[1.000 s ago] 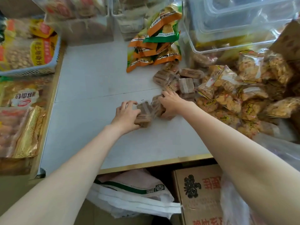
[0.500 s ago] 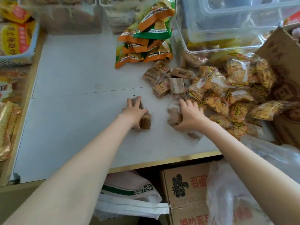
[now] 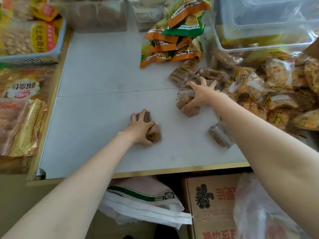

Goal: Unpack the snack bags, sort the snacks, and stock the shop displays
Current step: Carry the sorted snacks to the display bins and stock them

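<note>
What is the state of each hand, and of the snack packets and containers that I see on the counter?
Left hand: grips small brown packets on the counter.
Right hand: fingers spread, gripping a clump of brown packets.
Lone brown packet: lies flat, untouched.
Orange-green bags: sealed, piled.
Clear plastic bin: upright, open at the top.
Cardboard box: under the counter.

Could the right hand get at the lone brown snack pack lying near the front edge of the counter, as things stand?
Probably yes, once freed. The lone pack lies on bare counter just beside the right forearm, nothing covering it. But the right hand is now gripping other brown packs farther back.
</note>
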